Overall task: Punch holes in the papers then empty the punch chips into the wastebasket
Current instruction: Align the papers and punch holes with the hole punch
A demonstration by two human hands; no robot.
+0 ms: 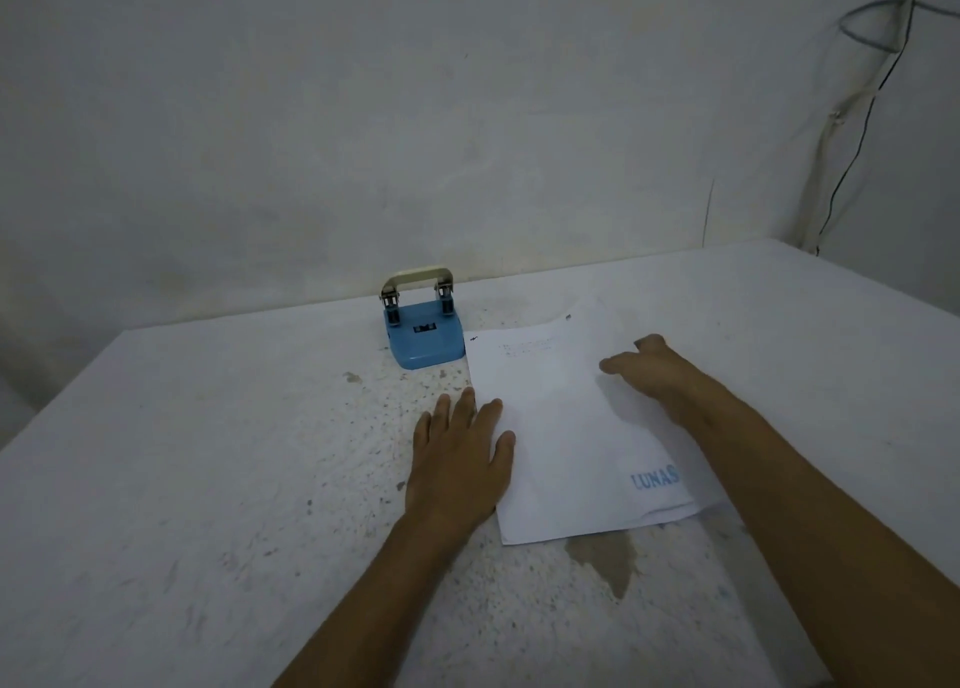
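Observation:
A small stack of white papers [561, 427] lies flat on the table, with blue "LUNAS" lettering near its lower right corner. My left hand [460, 458] rests palm down on the table, fingers spread, with the fingertips touching the papers' left edge. My right hand [649, 375] lies on the papers' upper right part, fingers stretched out flat. A blue hole punch [423, 336] with a cream lever handle stands upright just beyond the papers' top left corner, close to the wall. No wastebasket is in view.
The white table [208, 479] has a worn, speckled top with a brown chipped patch [608, 557] below the papers. A white wall [363, 115] runs along the table's back edge. Cables [857, 131] hang down the wall at the right.

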